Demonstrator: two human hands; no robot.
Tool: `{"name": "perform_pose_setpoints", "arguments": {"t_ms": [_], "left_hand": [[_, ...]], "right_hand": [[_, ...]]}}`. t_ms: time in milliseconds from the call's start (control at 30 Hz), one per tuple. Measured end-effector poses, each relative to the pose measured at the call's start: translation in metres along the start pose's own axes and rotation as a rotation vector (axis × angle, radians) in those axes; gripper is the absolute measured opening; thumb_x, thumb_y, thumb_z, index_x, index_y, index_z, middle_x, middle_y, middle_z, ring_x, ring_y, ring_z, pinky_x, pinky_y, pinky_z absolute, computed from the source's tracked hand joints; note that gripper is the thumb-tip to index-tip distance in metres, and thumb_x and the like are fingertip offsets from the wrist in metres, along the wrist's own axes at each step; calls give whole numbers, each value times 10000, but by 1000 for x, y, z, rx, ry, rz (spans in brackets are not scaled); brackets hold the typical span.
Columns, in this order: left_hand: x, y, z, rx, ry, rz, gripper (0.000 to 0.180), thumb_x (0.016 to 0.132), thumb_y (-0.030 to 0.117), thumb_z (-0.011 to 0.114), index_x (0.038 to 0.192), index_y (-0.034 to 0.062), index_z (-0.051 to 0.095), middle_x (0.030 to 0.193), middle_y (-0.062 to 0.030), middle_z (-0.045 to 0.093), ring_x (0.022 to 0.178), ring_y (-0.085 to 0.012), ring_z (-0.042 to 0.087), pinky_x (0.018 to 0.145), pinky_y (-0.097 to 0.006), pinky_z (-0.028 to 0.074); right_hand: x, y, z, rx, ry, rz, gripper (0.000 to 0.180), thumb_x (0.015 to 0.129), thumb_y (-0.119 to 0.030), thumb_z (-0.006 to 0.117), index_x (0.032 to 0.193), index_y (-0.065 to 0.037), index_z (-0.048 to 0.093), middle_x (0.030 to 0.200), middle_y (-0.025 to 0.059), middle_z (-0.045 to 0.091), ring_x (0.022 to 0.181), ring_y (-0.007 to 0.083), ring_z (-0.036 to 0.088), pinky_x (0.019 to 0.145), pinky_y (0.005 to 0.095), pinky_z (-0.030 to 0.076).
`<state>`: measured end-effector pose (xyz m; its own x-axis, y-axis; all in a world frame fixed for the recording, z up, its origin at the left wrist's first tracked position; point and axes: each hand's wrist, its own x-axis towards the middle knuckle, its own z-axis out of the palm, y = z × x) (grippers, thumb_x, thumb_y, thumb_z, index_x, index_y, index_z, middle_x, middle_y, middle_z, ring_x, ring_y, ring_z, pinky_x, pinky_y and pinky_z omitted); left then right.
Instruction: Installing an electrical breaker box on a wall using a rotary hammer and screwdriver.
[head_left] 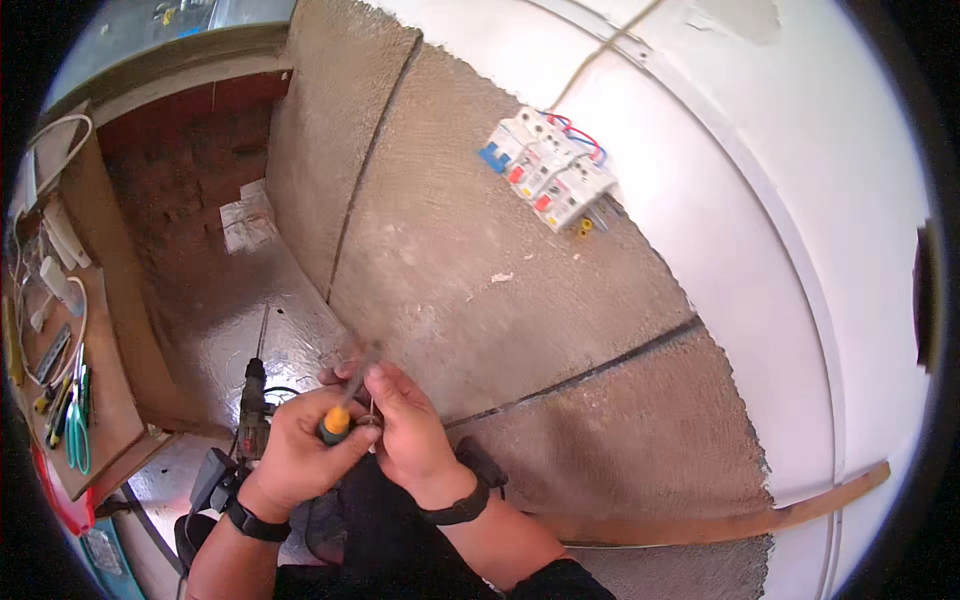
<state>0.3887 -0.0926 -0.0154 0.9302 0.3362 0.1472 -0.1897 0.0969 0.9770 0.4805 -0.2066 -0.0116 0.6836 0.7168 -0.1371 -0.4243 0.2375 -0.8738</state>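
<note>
Close together in front of my body, both hands are closed. My left hand point(305, 445) grips a screwdriver point(338, 418) with a yellow and dark green handle; its shaft points up and away, and the tip is blurred. My right hand point(412, 430) pinches a small thin metal piece point(371, 420), partly hidden by the fingers, right beside the screwdriver. I cannot make out its exact kind. Ahead to the right, a row of circuit breakers point(550, 165) with blue and red switches is fixed at the wall, with red and blue wires on top.
A power drill point(254, 410) with a long bit stands left of my hands. At the left, a wooden board point(110, 380) carries teal scissors point(77, 435), a white cable and several tools. A wooden strip point(720, 525) lies along the lower right wall.
</note>
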Motion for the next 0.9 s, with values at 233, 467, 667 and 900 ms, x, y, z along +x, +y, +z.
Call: {"name": "perform_pose_setpoints", "arguments": {"t_ms": [233, 467, 667, 900], "left_hand": [[41, -22, -23, 306, 205, 126, 283, 713, 91, 841, 873, -5, 628, 835, -143, 678, 757, -222, 658, 711, -334, 517], [72, 27, -24, 297, 122, -158, 263, 729, 68, 827, 897, 11, 634, 809, -69, 648, 761, -151, 605, 714, -297, 492], [112, 82, 5, 202, 169, -128, 211, 766, 84, 794, 919, 13, 667, 868, -124, 668, 810, -259, 663, 721, -345, 515], [233, 129, 59, -149, 118, 104, 369, 818, 43, 729, 1171, 8, 628, 1215, -179, 635, 1128, -296, 619, 972, -342, 469]], "right_hand": [[39, 15, 11, 248, 109, 78, 350, 1022, -326, 500, 1081, 5, 595, 1134, 141, 637, 1100, 242, 597, 985, 361, 456], [48, -34, 31, 213, 343, 58, 343, 997, -370, 551, 1009, -35, 623, 916, 54, 635, 886, 163, 582, 822, 322, 469], [30, -121, 23, 163, 631, 121, 300, 960, -401, 595, 970, -101, 599, 684, -9, 488, 687, 172, 522, 727, 348, 481], [-6, -209, -5, -185, 809, -6, 213, 985, -315, 585, 955, -104, 595, 632, -31, 422, 585, 110, 403, 708, 344, 479]]}}
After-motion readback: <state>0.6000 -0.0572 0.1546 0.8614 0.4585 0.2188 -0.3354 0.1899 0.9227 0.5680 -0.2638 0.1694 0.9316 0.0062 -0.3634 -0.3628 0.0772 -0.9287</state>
